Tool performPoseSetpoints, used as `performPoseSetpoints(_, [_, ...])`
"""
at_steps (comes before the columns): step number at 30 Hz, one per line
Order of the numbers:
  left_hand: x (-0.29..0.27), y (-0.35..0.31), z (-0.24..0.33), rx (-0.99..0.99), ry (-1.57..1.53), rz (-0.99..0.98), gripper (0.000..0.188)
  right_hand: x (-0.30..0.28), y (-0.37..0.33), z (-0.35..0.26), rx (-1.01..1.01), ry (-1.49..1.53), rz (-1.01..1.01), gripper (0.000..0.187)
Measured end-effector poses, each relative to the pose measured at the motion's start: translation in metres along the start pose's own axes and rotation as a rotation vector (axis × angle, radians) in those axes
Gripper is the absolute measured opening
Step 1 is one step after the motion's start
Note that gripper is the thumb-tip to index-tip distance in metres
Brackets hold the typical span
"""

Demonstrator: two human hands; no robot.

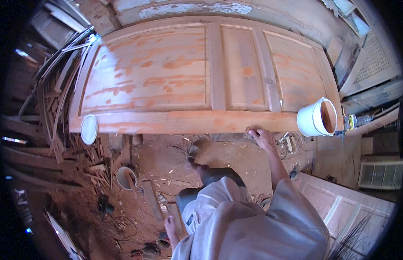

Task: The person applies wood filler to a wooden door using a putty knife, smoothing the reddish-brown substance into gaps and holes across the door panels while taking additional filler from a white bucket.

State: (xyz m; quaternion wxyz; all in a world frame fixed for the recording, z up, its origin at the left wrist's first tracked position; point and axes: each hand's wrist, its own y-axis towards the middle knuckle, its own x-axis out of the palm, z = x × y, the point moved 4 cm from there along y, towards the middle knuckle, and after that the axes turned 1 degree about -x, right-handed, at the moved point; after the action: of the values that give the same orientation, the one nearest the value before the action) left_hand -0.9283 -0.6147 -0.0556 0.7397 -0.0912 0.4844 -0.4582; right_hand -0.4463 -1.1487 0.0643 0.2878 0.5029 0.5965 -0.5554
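Observation:
A large wooden panelled door [158,116] lies flat in front of me, with orange-brown smears across its panels. My right hand [264,138] reaches to the door's near edge, fingers closed round a small brown wad [248,130] that touches the edge; its exact kind is unclear. Right of that hand, a white bucket [309,119] leans at the door's near right corner, with orange-brown stuff inside. A round white lid [89,129] is at the near left corner. Low at my left side hangs my left hand [170,226], away from the door; its fingers are too small to read.
Scrap wood strips [58,93] are piled at the left. A pale bucket [125,178] with a stick in it stands on the dusty floor. Another panelled door [353,203] lies at the lower right. Offcuts and cables litter the ground near my feet.

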Motion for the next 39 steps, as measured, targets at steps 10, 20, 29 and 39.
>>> performPoseSetpoints(10, [0.123, -0.177, -0.025, -0.072, -0.007, -0.2, 0.047, 0.011, -0.022, 0.014, 0.009, 0.287, 0.135, 0.066])
performPoseSetpoints(20, [0.116, -0.11, 0.046, -0.084, -0.487, 0.042, 0.045, -0.14, -0.072, 0.121, -0.038, 0.448, 0.058, 0.071])
performPoseSetpoints(29, [0.252, -0.116, 0.16, -0.09, -0.482, -0.109, 0.03, -0.291, -0.107, 0.29, 0.098, 0.149, 0.419, 0.036])
performPoseSetpoints(39, [0.345, -0.224, 0.276, 0.224, -0.135, -0.272, 0.041, -0.277, -0.093, 0.35, -0.141, -0.166, 0.15, 0.051])
